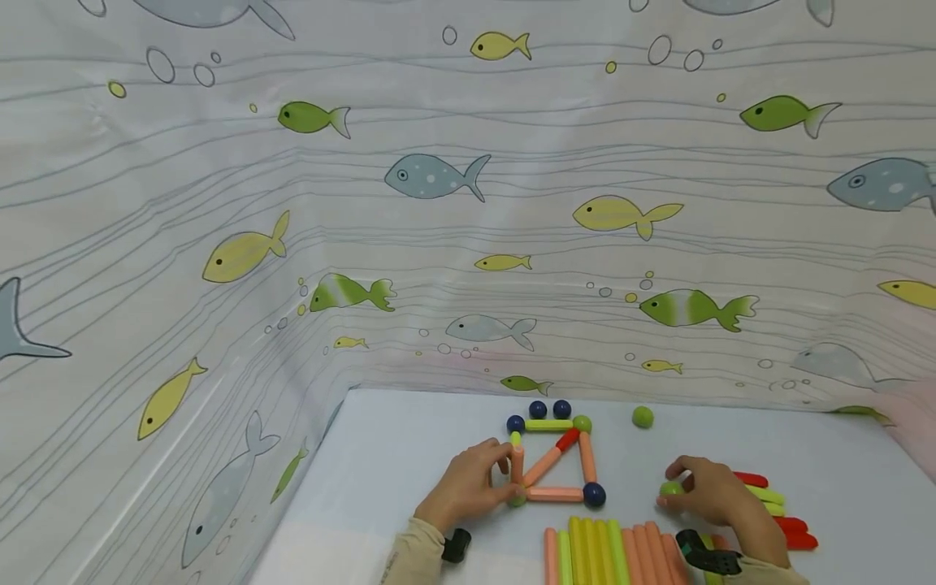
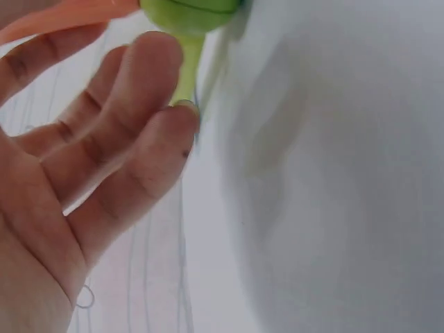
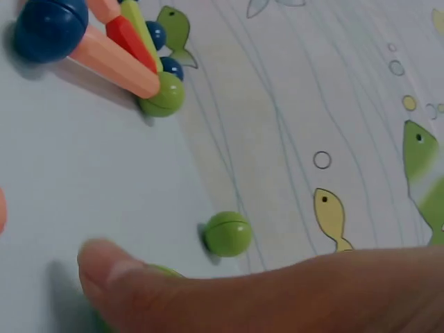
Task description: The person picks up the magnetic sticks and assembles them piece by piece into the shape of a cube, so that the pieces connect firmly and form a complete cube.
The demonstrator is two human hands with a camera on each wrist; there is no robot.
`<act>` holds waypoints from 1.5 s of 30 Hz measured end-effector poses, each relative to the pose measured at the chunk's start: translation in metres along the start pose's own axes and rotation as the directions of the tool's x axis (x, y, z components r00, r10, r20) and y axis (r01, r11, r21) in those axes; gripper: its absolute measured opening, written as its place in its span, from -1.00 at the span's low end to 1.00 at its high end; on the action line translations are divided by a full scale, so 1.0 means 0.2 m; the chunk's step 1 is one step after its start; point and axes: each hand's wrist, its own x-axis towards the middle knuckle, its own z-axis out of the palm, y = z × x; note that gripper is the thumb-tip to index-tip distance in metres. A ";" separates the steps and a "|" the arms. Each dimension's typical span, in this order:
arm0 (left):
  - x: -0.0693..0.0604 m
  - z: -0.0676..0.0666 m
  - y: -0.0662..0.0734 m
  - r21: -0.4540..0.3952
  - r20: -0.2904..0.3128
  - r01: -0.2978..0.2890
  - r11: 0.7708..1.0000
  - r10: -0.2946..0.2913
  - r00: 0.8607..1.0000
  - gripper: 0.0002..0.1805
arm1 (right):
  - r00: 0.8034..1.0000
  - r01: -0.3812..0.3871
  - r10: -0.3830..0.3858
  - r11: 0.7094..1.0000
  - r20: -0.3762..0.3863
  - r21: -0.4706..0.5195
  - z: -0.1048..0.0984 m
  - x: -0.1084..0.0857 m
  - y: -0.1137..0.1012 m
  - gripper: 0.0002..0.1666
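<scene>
Magnetic rods and balls form a four-sided frame with a diagonal made of a salmon rod (image 1: 543, 469) and a red rod (image 1: 568, 439). My left hand (image 1: 471, 481) is at its near left corner, thumb and fingers about a green ball (image 2: 187, 12). Another salmon rod (image 1: 517, 465) rises from that ball and seems to stand upright. Fingertips lie beside a yellow-green rod (image 2: 187, 69) in the left wrist view. To the right, my right hand (image 1: 708, 490) pinches another green ball (image 1: 670, 488), mostly hidden by the thumb in the right wrist view.
A loose green ball (image 1: 643, 417) lies behind my right hand. Two dark blue balls (image 1: 550, 409) sit behind the frame. Salmon rods (image 1: 647, 552) and yellow rods (image 1: 588, 552) line up in front. Red rods (image 1: 795, 532) lie right of my right hand. A fish-printed curtain (image 1: 548, 244) stands behind.
</scene>
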 end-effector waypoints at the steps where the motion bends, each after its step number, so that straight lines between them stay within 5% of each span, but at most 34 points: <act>1: 0.00 0.00 0.00 -0.012 -0.011 -0.020 1.000 0.020 1.000 -0.70 | 1.000 0.011 -0.011 1.000 0.006 0.002 0.01 0.01 0.01 -0.41; 6: 0.00 0.02 -0.01 -0.057 -0.049 -0.073 0.996 0.071 0.996 -0.76 | 0.997 0.066 -0.065 0.998 -0.038 0.015 0.03 0.03 -0.01 -0.50; 10: 0.01 0.02 -0.01 -0.091 -0.043 -0.079 0.993 0.075 0.996 -0.76 | 0.973 0.130 -0.111 0.988 -0.204 0.083 0.04 0.03 -0.09 -0.44; 14: 0.01 0.02 -0.01 -0.090 -0.041 -0.090 0.992 0.087 0.995 -0.76 | 0.886 0.282 -0.198 0.948 -0.419 0.149 0.10 0.03 -0.22 -0.47; 18: 0.01 0.01 -0.02 -0.085 -0.042 -0.094 0.992 0.091 0.995 -0.75 | 0.768 0.463 -0.283 0.865 -0.575 0.193 0.18 0.01 -0.41 -0.56; 21: 0.00 0.01 -0.02 -0.074 -0.042 -0.095 0.993 0.092 0.995 -0.74 | 0.699 0.575 -0.327 0.786 -0.636 0.227 0.24 -0.01 -0.55 -0.59; 26: 0.01 0.01 -0.02 -0.071 -0.047 -0.102 0.992 0.099 0.994 -0.75 | 0.625 0.701 -0.403 0.667 -0.669 0.254 0.33 -0.03 -0.72 -0.57; 29: 0.01 0.01 -0.01 -0.076 -0.045 -0.107 0.991 0.104 0.994 -0.77 | 0.595 0.738 -0.447 0.633 -0.667 0.234 0.37 -0.04 -0.78 -0.56; 32: 0.02 0.01 -0.01 -0.085 -0.042 -0.103 0.991 0.100 0.994 -0.78 | 0.575 0.754 -0.480 0.626 -0.662 0.201 0.40 -0.05 -0.80 -0.55; 35: 0.02 0.01 -0.01 -0.089 -0.038 -0.092 0.992 0.089 0.995 -0.79 | 0.576 0.754 -0.493 0.628 -0.653 0.191 0.41 -0.05 -0.81 -0.55; 45: 0.02 0.02 -0.01 -0.087 -0.036 -0.084 0.993 0.082 0.996 -0.79 | 0.655 0.708 -0.488 0.662 -0.576 0.245 0.42 -0.03 -0.79 -0.51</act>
